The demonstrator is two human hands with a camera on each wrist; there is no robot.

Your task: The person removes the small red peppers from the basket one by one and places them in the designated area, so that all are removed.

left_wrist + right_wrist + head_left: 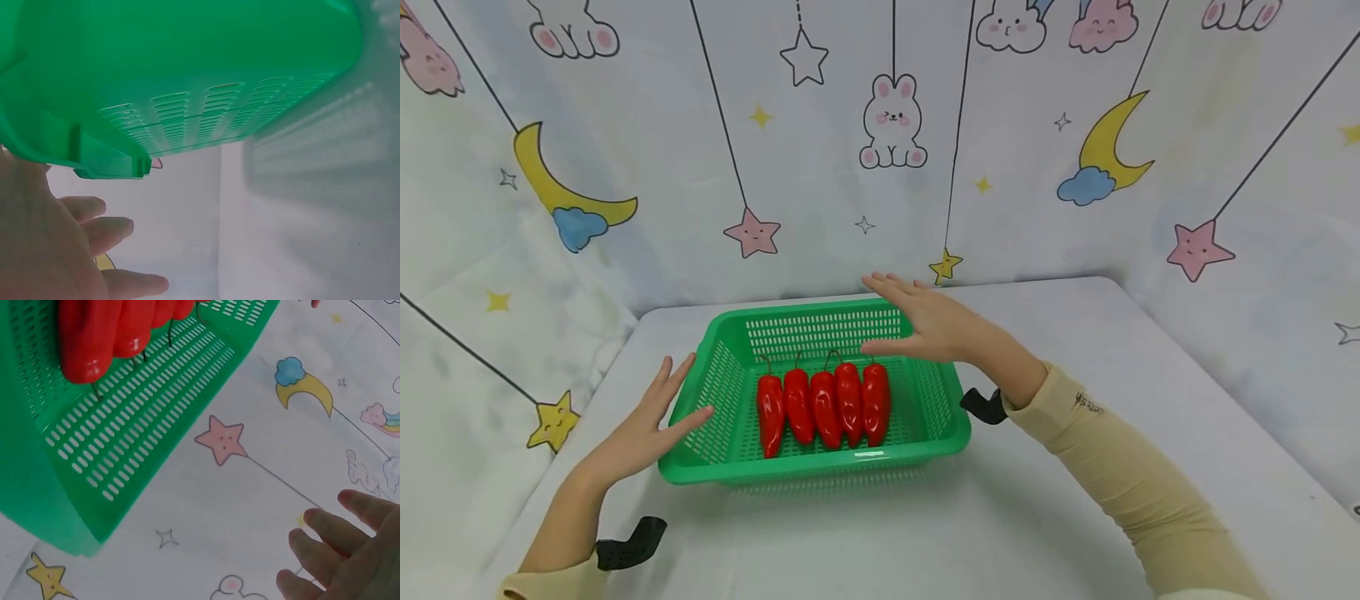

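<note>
A green plastic basket [748, 471] with slotted walls stands on the table. In it several glossy red chili peppers [826, 408] lie side by side, their thin stems toward the back wall; in the right wrist view the peppers [90, 337] appear at top left. My left hand [638, 435] is at the basket's left side, fingers straight and thumb spread toward the rim. Whether it touches the rim I cannot tell. Over the back right part of the basket is my right hand [936, 327], its fingers extended and holding nothing; the right wrist view shows this hand [350, 550] apart from the basket.
A white-covered table [865, 542] extends around the basket. Behind it hangs a pale cloth [820, 158] printed with moons, stars and rabbits, which continues along both sides. Black wrist mounts sit by the left wrist [631, 543] and the right wrist [983, 407].
</note>
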